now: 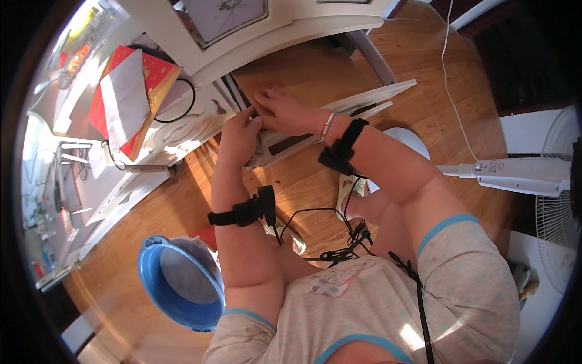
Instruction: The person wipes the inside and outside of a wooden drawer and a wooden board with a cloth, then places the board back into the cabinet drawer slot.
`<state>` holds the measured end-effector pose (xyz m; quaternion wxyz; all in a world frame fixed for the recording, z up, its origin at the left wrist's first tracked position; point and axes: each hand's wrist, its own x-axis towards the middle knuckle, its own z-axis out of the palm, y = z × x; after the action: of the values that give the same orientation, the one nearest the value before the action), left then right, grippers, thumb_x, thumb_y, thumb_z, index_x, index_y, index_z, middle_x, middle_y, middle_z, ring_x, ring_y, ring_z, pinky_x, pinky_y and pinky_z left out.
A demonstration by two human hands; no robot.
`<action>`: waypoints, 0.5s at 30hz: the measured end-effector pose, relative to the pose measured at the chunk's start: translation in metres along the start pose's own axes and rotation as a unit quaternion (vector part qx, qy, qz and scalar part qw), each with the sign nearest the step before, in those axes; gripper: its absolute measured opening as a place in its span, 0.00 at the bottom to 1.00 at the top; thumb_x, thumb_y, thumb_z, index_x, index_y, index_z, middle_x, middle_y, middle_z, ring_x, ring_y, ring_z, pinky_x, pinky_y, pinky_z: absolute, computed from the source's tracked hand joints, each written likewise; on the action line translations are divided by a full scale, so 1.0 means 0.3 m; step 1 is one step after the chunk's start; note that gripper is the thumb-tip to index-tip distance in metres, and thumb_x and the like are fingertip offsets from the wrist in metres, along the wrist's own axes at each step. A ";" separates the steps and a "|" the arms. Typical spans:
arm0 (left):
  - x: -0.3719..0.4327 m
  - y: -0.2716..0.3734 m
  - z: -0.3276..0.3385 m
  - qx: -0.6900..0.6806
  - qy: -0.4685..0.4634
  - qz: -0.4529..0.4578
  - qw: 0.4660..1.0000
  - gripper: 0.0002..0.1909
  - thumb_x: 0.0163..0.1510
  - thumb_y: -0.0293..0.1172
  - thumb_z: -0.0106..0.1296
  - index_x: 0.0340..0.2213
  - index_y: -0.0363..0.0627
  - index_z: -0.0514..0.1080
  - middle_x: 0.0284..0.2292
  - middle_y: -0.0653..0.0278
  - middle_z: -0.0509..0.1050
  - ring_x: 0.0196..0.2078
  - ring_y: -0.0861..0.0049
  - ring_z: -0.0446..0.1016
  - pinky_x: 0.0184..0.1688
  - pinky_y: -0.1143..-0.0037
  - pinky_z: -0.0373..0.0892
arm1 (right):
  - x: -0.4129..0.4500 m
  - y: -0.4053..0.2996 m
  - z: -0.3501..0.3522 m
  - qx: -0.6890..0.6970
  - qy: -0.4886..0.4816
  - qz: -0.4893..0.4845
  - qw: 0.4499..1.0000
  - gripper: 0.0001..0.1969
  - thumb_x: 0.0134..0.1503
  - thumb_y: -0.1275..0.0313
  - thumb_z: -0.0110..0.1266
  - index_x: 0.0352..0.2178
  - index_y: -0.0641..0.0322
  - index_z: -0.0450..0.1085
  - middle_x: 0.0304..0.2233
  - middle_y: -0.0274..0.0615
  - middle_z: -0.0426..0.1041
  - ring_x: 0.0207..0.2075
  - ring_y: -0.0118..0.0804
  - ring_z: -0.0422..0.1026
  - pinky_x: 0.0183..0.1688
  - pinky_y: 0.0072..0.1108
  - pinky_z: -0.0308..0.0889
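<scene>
My left hand [238,136] and my right hand [288,113] meet at the near left corner of what looks like a pulled-out white drawer [379,95]. Their fingertips almost touch. Whether anything small is between the fingers is hidden. Inside the drawer frame lies a brown wood surface [309,68]. Beside my left hand runs a dark rail [231,91] along the drawer's side. Just under the hands is a pale, partly see-through material [258,154], perhaps plastic. A white cabinet [282,41] with a flower-patterned door panel [227,18] stands over the drawer.
To the left, a red and gold folder [159,73] and white paper [125,98] lie on white furniture. A blue basin [152,291] sits on the wooden floor [122,273]. At right stands a white fan [523,175] with its cord [448,82]. Black cables [350,245] hang before my body.
</scene>
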<state>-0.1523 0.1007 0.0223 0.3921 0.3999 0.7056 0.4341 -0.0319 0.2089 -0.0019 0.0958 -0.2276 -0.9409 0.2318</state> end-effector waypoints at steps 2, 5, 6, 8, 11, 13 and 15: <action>0.005 0.019 0.012 0.058 0.007 -0.002 0.998 0.20 0.49 0.34 0.48 0.41 0.33 0.67 0.23 0.57 0.72 0.25 0.77 0.68 0.30 0.76 0.65 | -0.011 0.077 -0.010 0.017 0.014 -0.030 0.999 0.29 0.53 0.58 0.45 0.52 0.64 0.55 0.53 0.53 0.56 0.54 0.54 0.54 0.52 0.36 0.53; 0.004 0.042 -0.002 0.036 -0.024 -0.026 0.999 0.20 0.46 0.33 0.51 0.39 0.31 0.67 0.23 0.56 0.72 0.25 0.77 0.69 0.30 0.76 0.65 | -0.015 0.127 -0.161 0.133 -0.132 0.018 0.982 0.27 0.52 0.55 0.46 0.45 0.69 0.63 0.48 0.59 0.62 0.49 0.53 0.61 0.49 0.31 0.58; 0.008 0.033 -0.004 0.039 -0.022 -0.029 0.999 0.20 0.46 0.33 0.51 0.39 0.31 0.67 0.23 0.56 0.72 0.25 0.77 0.69 0.30 0.76 0.65 | 0.003 0.188 -0.186 0.107 -0.133 0.068 0.983 0.26 0.52 0.55 0.46 0.42 0.72 0.66 0.44 0.60 0.66 0.46 0.52 0.65 0.46 0.30 0.61; 0.028 0.006 0.006 0.028 0.002 -0.029 0.999 0.17 0.45 0.30 0.50 0.38 0.32 0.67 0.24 0.57 0.73 0.26 0.78 0.69 0.30 0.77 0.65 | 0.051 0.347 -0.213 0.041 -0.123 0.154 0.980 0.25 0.53 0.56 0.47 0.38 0.74 0.67 0.35 0.59 0.70 0.38 0.55 0.69 0.41 0.29 0.63; 0.035 0.084 0.094 0.001 0.024 -0.025 0.999 0.18 0.45 0.27 0.49 0.39 0.31 0.68 0.23 0.61 0.72 0.24 0.83 0.67 0.28 0.80 0.63 | 0.027 0.754 -0.227 -0.065 -0.153 0.215 0.962 0.23 0.54 0.58 0.46 0.41 0.70 0.66 0.41 0.56 0.69 0.42 0.48 0.68 0.41 0.32 0.63; 0.022 0.064 0.071 -0.004 0.036 -0.046 0.998 0.17 0.45 0.25 0.48 0.39 0.31 0.68 0.23 0.61 0.73 0.25 0.82 0.67 0.29 0.80 0.63 | 0.086 0.765 -0.231 -0.040 -0.214 0.260 0.941 0.26 0.52 0.53 0.46 0.41 0.68 0.67 0.40 0.55 0.70 0.39 0.45 0.68 0.38 0.31 0.64; 0.018 0.047 0.054 -0.011 0.041 -0.065 0.997 0.17 0.44 0.24 0.47 0.39 0.32 0.68 0.23 0.61 0.73 0.25 0.82 0.68 0.29 0.81 0.63 | 0.106 0.755 -0.269 -0.020 -0.240 0.289 0.926 0.29 0.51 0.49 0.46 0.41 0.67 0.67 0.39 0.53 0.70 0.37 0.43 0.69 0.35 0.29 0.64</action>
<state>-0.1365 0.1147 0.0291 0.3941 0.3308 0.7411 0.4314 0.0502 0.4345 -0.0376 -0.2090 -0.4291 -0.8334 0.2787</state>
